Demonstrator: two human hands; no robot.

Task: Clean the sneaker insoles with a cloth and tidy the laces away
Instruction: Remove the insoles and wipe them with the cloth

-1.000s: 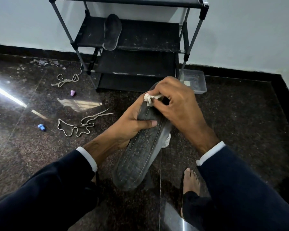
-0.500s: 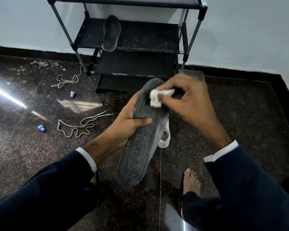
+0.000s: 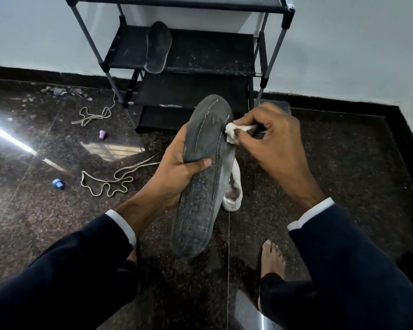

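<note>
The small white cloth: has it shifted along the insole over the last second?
Yes. The small white cloth slid right, off the dark grey insole's toe onto its right edge, nearer the black shoe rack's right leg.

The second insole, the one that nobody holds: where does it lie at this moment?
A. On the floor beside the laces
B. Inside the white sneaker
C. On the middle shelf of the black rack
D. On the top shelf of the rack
C: the second insole lies on the middle shelf of the rack, its near end hanging over the front edge, far from the laces on the floor.
</note>
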